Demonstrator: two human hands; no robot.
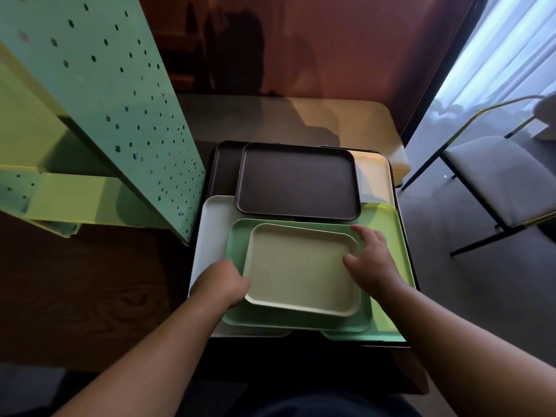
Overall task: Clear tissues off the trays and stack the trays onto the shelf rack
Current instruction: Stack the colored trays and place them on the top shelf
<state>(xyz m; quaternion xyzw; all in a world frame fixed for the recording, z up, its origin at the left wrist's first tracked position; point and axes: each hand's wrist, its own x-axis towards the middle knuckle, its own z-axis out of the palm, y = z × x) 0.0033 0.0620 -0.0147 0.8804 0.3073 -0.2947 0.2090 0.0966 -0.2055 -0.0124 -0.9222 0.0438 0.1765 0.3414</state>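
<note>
Several trays lie overlapping on a dark low table. A small beige tray (301,266) sits on a mint green tray (237,245), which lies over a white tray (210,236) and a lime tray (388,230). A brown tray (296,182) rests behind them on a larger dark tray (224,167) and a cream tray (374,176). My left hand (221,282) grips the beige tray's left edge. My right hand (368,260) rests on its right edge with fingers spread. No tissues are visible. The green perforated shelf rack (120,109) stands at the left.
A yellow-green shelf board (69,197) juts from the rack at lower left. A grey bench (270,118) sits behind the trays against a brown wall. A chair (496,176) with a grey seat stands to the right, near a bright window.
</note>
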